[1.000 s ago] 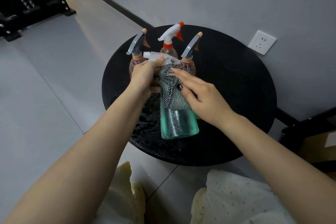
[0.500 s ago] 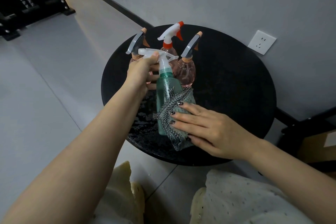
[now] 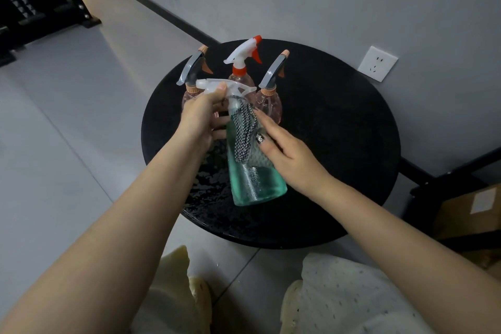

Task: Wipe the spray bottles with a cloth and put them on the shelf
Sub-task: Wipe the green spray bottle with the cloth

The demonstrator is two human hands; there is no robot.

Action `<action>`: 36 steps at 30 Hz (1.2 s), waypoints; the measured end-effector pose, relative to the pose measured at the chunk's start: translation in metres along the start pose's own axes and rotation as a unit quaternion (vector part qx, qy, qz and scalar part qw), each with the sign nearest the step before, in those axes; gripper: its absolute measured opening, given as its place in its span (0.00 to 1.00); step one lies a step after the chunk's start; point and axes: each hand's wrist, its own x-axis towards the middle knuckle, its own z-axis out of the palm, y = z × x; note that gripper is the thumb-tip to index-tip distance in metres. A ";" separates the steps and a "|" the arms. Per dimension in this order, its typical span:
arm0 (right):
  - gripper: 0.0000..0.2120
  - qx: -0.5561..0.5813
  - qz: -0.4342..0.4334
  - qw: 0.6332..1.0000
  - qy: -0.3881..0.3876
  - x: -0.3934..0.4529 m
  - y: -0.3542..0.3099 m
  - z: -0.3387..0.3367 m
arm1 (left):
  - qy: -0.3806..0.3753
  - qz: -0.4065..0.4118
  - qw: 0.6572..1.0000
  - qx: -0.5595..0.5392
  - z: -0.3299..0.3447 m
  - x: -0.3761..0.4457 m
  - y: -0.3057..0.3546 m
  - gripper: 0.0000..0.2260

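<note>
- You are mid-wipe on the first bottle: your left hand (image 3: 202, 114) has its grip clamped on the white trigger head of the teal spray bottle (image 3: 253, 171), lifted over the round black surface (image 3: 339, 149)
- Your right hand (image 3: 287, 152) presses the checked cloth (image 3: 245, 135) to the bottle's upper body, fingers laid fairly straight
- Three pink bottles (image 3: 267, 102) stand behind, apparently unwiped; no bottle looks shelved, and no shelf is clearly in view
- The front of the surface is wet, its near edge just below the bottle; open floor lies to your left, the wall close behind
</note>
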 end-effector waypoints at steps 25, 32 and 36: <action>0.21 -0.021 -0.032 0.999 -0.007 0.004 -0.006 -0.008 | -0.022 -0.003 0.999 -0.029 0.003 0.001 -0.002 0.07; 0.27 0.029 -0.073 0.997 -0.019 -0.041 0.011 -0.008 | -0.027 -0.013 0.999 -0.029 -0.006 0.006 0.003 0.09; 0.30 0.141 -0.042 0.989 -0.026 -0.053 0.016 -0.006 | -0.022 0.000 0.999 -0.035 -0.005 0.009 0.005 0.13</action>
